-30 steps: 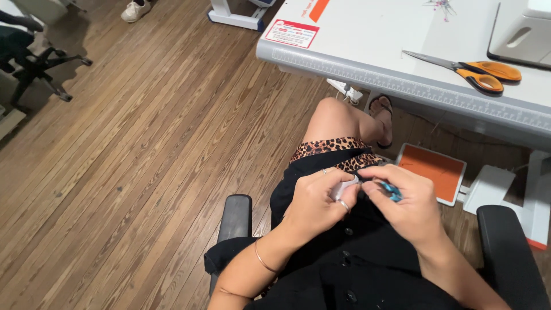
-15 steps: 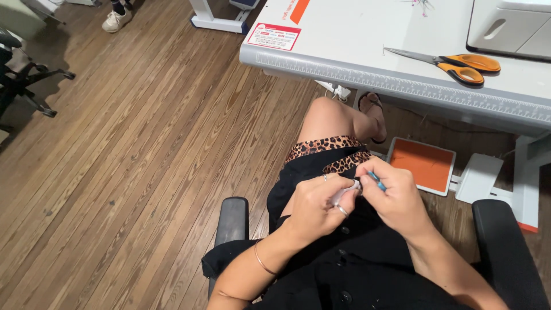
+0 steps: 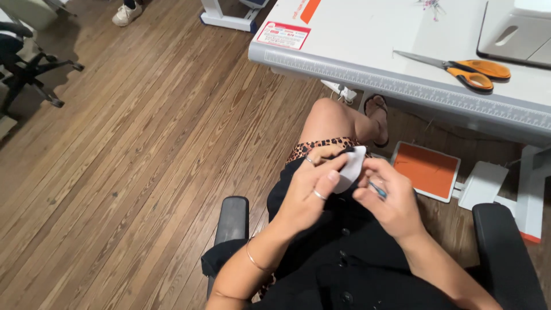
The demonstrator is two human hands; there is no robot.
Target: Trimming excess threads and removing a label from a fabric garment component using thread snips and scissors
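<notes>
Wood floor (image 3: 126, 172) fills the whole left side of the frame, plank after plank running diagonally, and the big white work table (image 3: 367, 40) takes the upper right, with a ruler strip along its near edge. I'm seated low centre, black garment (image 3: 344, 258) spread across my lap, leopard-print hem showing just above it, my bare knee poking toward the table. The chair's 2 black armrests (image 3: 232, 221) sit either side of me, bottom centre and bottom right. Under the table, right of centre, there's the orange foot pedal (image 3: 426, 170) flat on the floor, a white block just beside it. Up on the table at upper right, orange-handled scissors (image 3: 468, 69) lie closed, blades pointing left. Top left, a person's white shoe (image 3: 127, 14) peeks in, well apart from me, and a dark office chair sits at the far left edge. Now the middle of the frame: my left hand (image 3: 313, 186) is curled, fingers pinching a small white piece of fabric (image 3: 351, 166) against the black cloth, 2 rings showing. My right hand (image 3: 387, 198) is just beside it, touching the white piece, fingertips pressed together around a small blue tool (image 3: 377, 189), mostly hidden, too small to tell what kind.
</notes>
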